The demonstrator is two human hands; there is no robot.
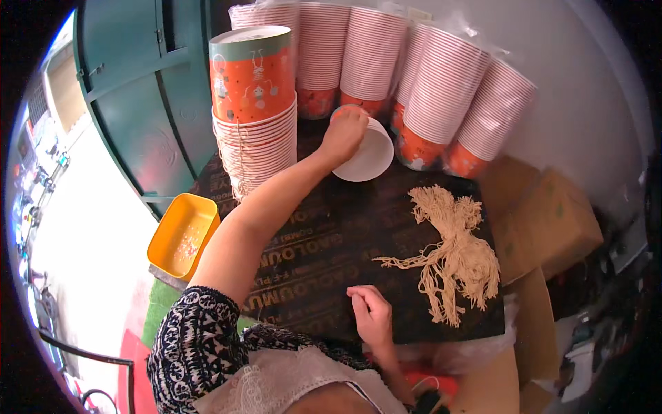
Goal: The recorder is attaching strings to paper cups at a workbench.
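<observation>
One cup in hand: the left hand (343,135) reaches far across the board and its fingers close over the rim of a single paper cup (365,155), which lies tilted on its side with its white inside facing the camera, at the back of the board just in front of the sleeved stacks.
Right hand: the right hand (372,314) rests near the front edge of the board with its fingers loosely curled; whether they pinch anything I cannot tell.
Strings: a bundle of pale cord pieces (455,255) lies spread on the board to the right, well apart from the cup and a little way from the right hand.
Strung stack: a tall stack of orange cups (254,103) stands at the left of the board, its lower cups hung with what look like thin strings down the side.
Progress, as a judgement: that stack looks like finished work; much seems left, since many cups are not yet unwrapped.
Sleeved stacks: several rows of nested cups (441,90) in clear plastic lean against the back wall.
Surface: a dark printed board (331,241) serves as the worktop.
Room: a yellow plastic tray (181,234) sits low at the left, a teal cabinet (131,103) stands behind it, and brown cardboard boxes (545,221) crowd the right side under a pale wall.
</observation>
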